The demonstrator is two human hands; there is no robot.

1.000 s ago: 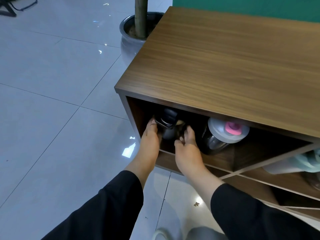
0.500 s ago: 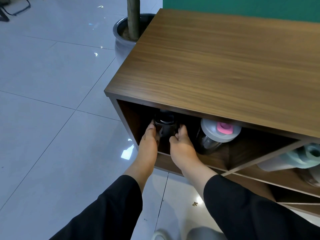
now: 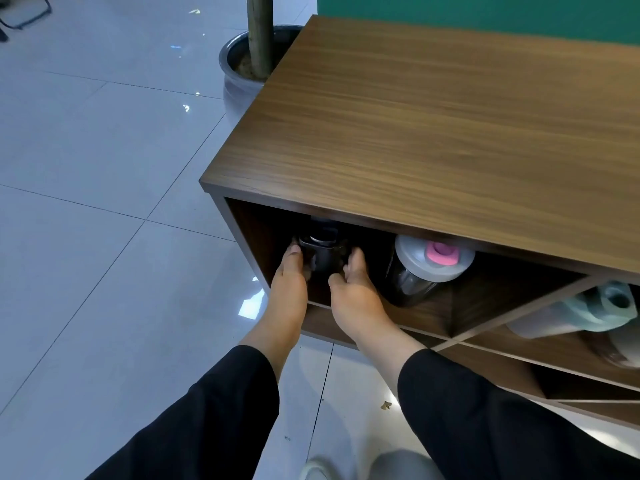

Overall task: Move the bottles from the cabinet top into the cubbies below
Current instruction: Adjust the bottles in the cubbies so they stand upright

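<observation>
A dark bottle [image 3: 322, 258] stands inside the leftmost cubby [image 3: 256, 237] of the wooden cabinet [image 3: 433, 133]. My left hand [image 3: 289, 285] grips its left side and my right hand [image 3: 353, 292] grips its right side. To its right in the same cubby leans a dark bottle with a grey lid and pink cap [image 3: 429, 268]. A pale green and white bottle [image 3: 588, 310] lies in the neighbouring cubby on the right. The cabinet top carries no bottles in view.
A grey plant pot with a trunk [image 3: 242, 64] stands on the tiled floor [image 3: 104, 202] just behind the cabinet's left end. A green wall [image 3: 485, 12] runs behind the cabinet. My shoe [image 3: 315, 471] shows at the bottom edge.
Both hands have pushed the dark bottle deeper into the left cubby. The view has shifted slightly, with the cabinet sitting lower in frame.
</observation>
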